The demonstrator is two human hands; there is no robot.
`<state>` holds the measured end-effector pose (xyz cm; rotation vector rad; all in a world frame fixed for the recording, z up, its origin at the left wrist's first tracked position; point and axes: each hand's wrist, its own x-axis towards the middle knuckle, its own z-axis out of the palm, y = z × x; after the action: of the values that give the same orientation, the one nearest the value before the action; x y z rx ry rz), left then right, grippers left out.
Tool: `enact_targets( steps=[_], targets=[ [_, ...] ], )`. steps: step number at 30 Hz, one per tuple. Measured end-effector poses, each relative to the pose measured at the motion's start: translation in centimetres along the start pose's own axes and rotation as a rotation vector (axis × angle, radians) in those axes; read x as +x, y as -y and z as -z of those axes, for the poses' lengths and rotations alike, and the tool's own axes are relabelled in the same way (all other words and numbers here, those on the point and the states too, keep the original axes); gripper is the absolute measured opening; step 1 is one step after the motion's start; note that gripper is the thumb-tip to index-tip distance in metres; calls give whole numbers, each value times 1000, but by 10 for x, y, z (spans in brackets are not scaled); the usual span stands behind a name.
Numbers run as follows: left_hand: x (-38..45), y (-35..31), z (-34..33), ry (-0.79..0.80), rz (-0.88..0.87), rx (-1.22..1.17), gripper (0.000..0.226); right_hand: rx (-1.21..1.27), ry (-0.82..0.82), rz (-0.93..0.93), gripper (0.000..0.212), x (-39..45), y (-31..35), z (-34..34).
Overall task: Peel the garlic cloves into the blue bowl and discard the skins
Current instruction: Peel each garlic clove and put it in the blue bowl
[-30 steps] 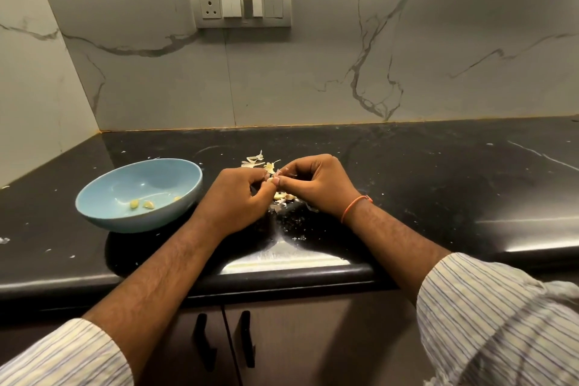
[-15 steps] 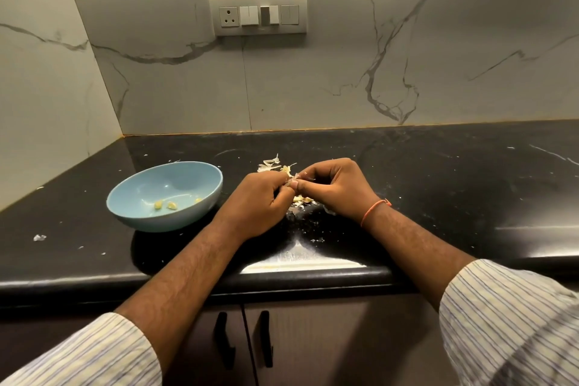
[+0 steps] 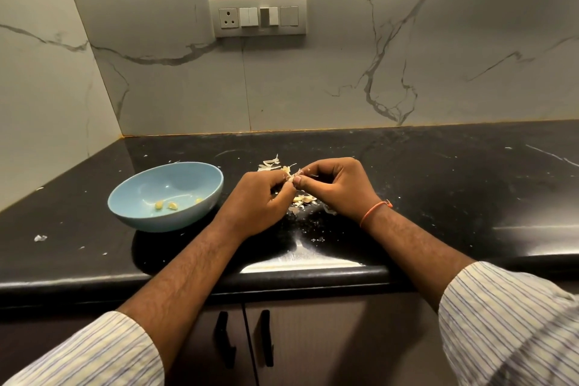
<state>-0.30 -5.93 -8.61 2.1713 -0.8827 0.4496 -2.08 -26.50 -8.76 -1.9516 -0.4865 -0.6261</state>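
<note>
My left hand [image 3: 260, 200] and my right hand [image 3: 338, 185] meet fingertip to fingertip over the black counter, both pinching one small garlic clove [image 3: 290, 178] that is mostly hidden by the fingers. Left of them sits the blue bowl [image 3: 138, 197] with three peeled cloves [image 3: 166, 205] in its bottom. Pale garlic skins [image 3: 271, 164] lie just behind the hands. More cloves and skins [image 3: 304, 200] lie under and between the hands, partly hidden.
The black counter [image 3: 454, 191] meets marble walls at the back and left, forming a corner. Small skin scraps [image 3: 40, 238] lie near the left front. A switch panel [image 3: 257, 16] is on the back wall. Cabinet doors with black handles [image 3: 242, 338] are below the counter's front edge.
The hands stay pinched together on the clove with small finger shifts. The camera view has drifted left, so bowl and hands sit further right in frame.
</note>
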Motion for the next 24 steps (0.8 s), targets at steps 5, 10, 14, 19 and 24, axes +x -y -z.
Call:
enact_targets(
  steps=[5,10,14,19,24],
  targets=[
    [2,2,-1,-3,13,-2,31,16,26,2,15,-1,1,0],
    [2,2,2,36,13,-39,27,-12,38,15,20,-1,3,1],
    [0,3,2,42,16,-35,27,-11,33,10,16,-1,1,0],
    [0,4,2,26,2,-46,26,-11,14,16,16,-1,2,0],
    [1,9,3,-85,-7,-82,13,-35,-62,34,15,-3,5,0]
  ],
)
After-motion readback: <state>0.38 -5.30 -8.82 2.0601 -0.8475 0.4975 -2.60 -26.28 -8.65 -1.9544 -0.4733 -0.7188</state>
